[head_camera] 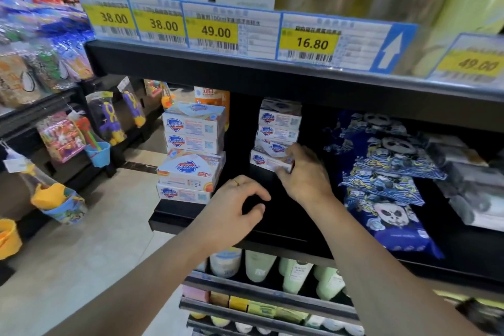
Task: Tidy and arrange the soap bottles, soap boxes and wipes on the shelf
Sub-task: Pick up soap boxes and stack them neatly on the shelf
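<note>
On the black shelf (191, 215) stand two stacks of white soap boxes with a blue shield logo. The left stack (192, 155) is at the shelf's left end, with an orange-and-white bottle (212, 97) behind it. The right stack (275, 128) sits deeper in. My right hand (305, 174) grips the bottom soap box (266, 161) of that right stack at its right end. My left hand (234, 207) hovers above the shelf's front with fingers loosely curled and holds nothing. Blue wipes packs with a panda print (381, 180) lie piled to the right.
Grey wipes packs (474, 194) lie at the far right. Price tags (215, 31) line the shelf edge above. Pale green and white bottles (294, 273) fill the shelf below. Toys and small buckets (98, 153) hang on the rack to the left, across a tiled floor.
</note>
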`<state>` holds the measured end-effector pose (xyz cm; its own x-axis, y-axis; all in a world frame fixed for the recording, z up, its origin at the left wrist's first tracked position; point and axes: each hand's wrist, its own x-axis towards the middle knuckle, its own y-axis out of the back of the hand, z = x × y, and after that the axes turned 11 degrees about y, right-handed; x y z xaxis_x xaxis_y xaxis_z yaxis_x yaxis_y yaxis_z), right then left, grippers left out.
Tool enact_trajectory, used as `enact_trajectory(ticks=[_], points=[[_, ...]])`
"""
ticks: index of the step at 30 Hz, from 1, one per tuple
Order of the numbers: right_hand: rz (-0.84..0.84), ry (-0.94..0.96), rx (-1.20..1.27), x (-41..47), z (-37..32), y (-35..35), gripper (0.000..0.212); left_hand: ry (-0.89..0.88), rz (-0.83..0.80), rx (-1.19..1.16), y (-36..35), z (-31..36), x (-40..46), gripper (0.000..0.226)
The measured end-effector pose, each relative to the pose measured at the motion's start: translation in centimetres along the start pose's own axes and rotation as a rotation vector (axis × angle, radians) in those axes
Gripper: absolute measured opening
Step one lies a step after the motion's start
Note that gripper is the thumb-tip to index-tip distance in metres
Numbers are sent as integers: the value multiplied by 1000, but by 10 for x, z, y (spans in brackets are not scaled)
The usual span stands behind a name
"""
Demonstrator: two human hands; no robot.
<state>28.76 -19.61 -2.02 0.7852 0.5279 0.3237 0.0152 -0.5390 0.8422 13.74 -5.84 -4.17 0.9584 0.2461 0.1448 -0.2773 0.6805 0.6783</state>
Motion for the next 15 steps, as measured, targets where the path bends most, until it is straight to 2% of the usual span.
enact_trajectory(ticks=[4,10,12,15], points=[[32,10,27,-7,0,6,40,11,2,-31,0,1,1,24],[-55,-84,154,-21,-7,15,78,51,40,-113,1,1,-1,55],[-48,-57,161,-32,-6,19,78,55,36,-146,0,1,-2,67],[58,36,234,-52,-4,19,71,104,49,-241,2,2,-2,85]])
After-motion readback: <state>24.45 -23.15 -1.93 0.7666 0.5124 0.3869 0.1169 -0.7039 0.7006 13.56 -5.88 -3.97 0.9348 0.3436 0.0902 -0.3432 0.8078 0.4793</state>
